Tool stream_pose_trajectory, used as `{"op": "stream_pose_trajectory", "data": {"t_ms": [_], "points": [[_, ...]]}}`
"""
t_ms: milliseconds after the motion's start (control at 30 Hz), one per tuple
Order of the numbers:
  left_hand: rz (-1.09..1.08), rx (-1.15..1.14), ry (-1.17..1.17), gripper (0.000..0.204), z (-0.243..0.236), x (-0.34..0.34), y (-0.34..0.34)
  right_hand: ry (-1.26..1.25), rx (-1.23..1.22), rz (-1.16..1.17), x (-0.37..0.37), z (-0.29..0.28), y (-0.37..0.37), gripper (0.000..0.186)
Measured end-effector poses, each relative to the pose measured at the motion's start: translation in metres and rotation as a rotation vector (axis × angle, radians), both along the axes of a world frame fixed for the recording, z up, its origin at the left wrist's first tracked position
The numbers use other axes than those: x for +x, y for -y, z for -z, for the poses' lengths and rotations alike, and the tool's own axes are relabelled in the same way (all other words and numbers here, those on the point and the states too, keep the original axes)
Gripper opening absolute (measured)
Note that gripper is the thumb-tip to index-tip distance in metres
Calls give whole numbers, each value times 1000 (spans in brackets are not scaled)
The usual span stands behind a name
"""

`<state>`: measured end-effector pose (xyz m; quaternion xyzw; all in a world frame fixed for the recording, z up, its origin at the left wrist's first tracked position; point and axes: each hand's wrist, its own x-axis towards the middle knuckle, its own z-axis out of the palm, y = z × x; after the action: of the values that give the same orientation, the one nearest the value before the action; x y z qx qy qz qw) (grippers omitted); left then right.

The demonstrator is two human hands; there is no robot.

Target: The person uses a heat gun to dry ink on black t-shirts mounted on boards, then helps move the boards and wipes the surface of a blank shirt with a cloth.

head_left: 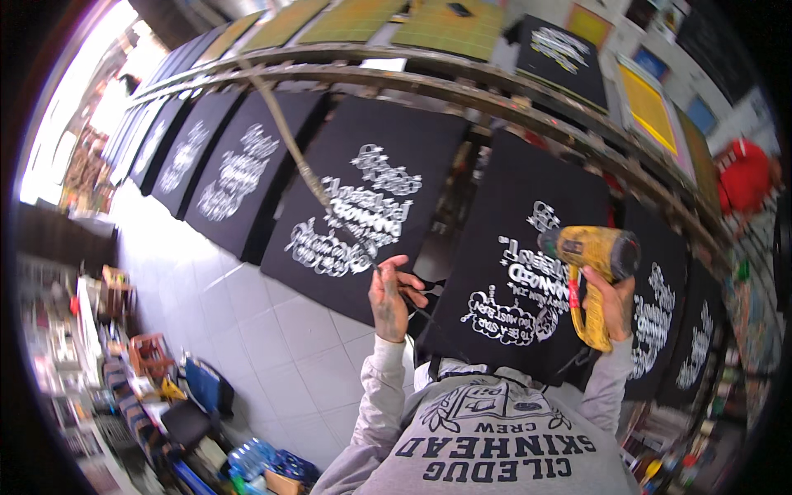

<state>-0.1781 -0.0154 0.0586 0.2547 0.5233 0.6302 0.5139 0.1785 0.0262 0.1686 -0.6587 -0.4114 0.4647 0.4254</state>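
Note:
My right hand [615, 307] is wrapped round the handle of a yellow heat gun [587, 246] with a dark rear end. The gun is held above a black shirt panel [495, 206] with white printed lettering and covers part of that print. My left hand [391, 299], fingers curled, grips a thin dark cord [360, 241] near the front edge between two panels. That cord runs up across the neighbouring black printed panel [330, 157] towards a tan, rope-like length [289, 142] coming from the far rail.
More black printed panels stretch left and right in a row. Behind them runs a long rail [396, 81], with yellowish boards [450, 31] beyond. Left of me are a tiled floor [272, 318], a chair [194, 417] and blue plastic bottles [252, 456]. A red bundle [745, 177] is at far right.

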Motion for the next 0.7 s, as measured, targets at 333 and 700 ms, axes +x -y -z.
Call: {"op": "stream_pose_trajectory", "data": {"t_ms": [333, 700], "points": [[-92, 37, 199, 50, -85, 40, 122, -806, -14, -36, 100, 55, 83, 42], [116, 172, -13, 43, -240, 56, 252, -1444, 461, -92, 191, 47, 191, 50]]}}
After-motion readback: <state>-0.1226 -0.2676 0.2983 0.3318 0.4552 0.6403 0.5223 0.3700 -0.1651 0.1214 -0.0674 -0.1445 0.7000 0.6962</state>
